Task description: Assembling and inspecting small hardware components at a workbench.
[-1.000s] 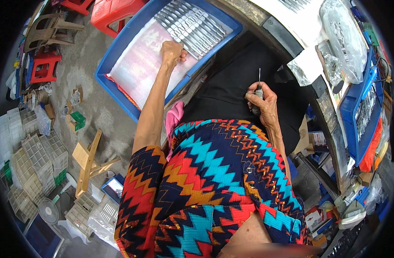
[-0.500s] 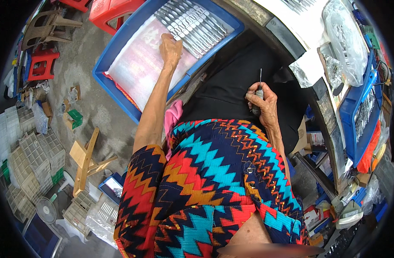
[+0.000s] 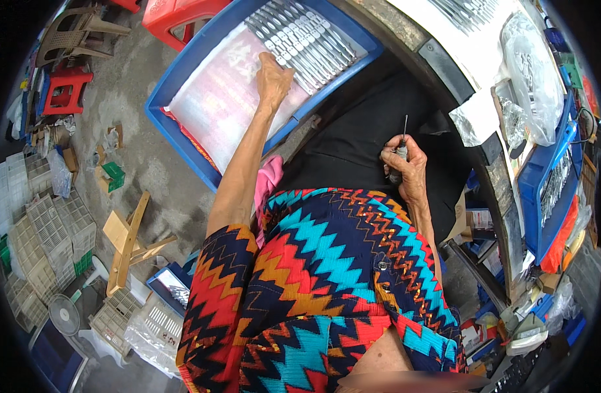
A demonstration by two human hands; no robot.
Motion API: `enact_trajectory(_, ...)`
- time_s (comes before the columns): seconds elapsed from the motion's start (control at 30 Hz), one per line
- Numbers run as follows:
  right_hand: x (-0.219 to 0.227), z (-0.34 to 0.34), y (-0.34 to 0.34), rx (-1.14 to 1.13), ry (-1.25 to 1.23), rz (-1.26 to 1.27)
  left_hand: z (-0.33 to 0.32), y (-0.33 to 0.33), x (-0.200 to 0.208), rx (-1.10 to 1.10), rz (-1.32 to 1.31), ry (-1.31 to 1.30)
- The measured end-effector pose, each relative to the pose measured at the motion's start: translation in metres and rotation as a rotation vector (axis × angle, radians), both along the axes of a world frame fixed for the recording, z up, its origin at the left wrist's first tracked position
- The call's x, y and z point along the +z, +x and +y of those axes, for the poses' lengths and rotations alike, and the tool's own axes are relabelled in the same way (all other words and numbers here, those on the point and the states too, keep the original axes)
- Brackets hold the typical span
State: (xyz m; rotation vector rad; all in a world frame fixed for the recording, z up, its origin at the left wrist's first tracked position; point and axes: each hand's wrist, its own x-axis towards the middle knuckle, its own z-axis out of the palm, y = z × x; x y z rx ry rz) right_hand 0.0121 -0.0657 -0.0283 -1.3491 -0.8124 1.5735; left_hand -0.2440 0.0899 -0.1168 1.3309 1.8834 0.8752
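Note:
Inside the blue tray [image 3: 157, 118], slim silver metal pieces [image 3: 300, 42] with wider flat middles lie side by side in a tight row. They rest on a pale pinkish plastic-covered sheet [image 3: 212, 98]. My left hand [image 3: 273, 82] is at the near-left end of the row, fingers curled downward beside the pieces. Whatever its fingertips pinch is hidden under the hand. Above my black-clad lap, my right hand [image 3: 408, 160] is closed around a small screwdriver-like tool [image 3: 396, 171]. Its grey grip shows between the fingers, and the thin shaft points up and away from me.
A workbench [image 3: 438, 69] with a worn dark edge stands at the right, bearing metal pieces and plastic bags [image 3: 526, 72]. Another blue tray [image 3: 536, 170] is tilted beside it. Red stools [image 3: 68, 90], a wooden stool [image 3: 127, 245] and stacked crates [image 3: 51, 226] occupy the left floor.
The view has shifted slightly, moving the scene a little to the right. My left hand remains by the end of the row, and my right hand still grips the tool.

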Motion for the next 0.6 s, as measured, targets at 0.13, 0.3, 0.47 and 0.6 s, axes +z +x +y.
enact_trajectory(0.13,-0.001,-0.001,0.0,-0.016,0.008,-0.006,-0.002,0.004,0.005,-0.029,0.024,-0.024)
enact_trajectory(0.3,-0.001,-0.001,0.0,-0.013,0.008,-0.024,-0.004,0.009,0.01,-0.031,0.166,-0.041)
enact_trajectory(0.47,0.0,-0.002,-0.001,-0.044,-0.001,-0.03,-0.006,0.003,0.001,-0.072,0.062,0.031)
enact_trajectory(0.6,-0.002,-0.002,0.001,-0.046,-0.014,-0.032,-0.011,-0.002,-0.004,-0.07,-0.072,0.065)
